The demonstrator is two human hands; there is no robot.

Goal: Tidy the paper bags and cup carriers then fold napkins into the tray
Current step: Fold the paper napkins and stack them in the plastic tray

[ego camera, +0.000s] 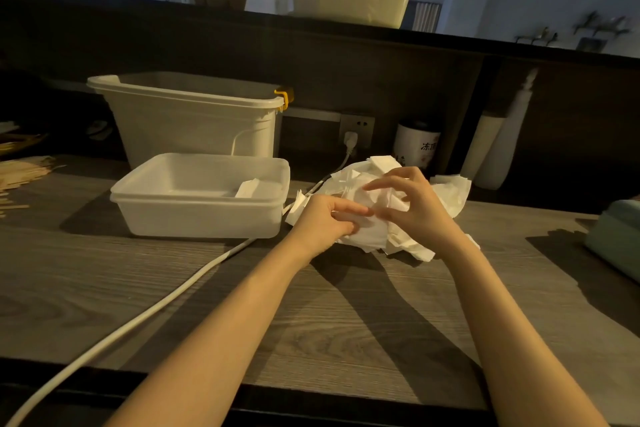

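White cable [145, 319] crossing counter, tray [199, 215] beside napkin pile [446, 196]

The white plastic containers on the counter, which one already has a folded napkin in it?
The low tray in front, holding a folded napkin at its right end. The tall bin behind shows none.

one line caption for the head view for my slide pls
Both hands, left hand and right hand, pinch a white paper napkin beside a translucent plastic tray.
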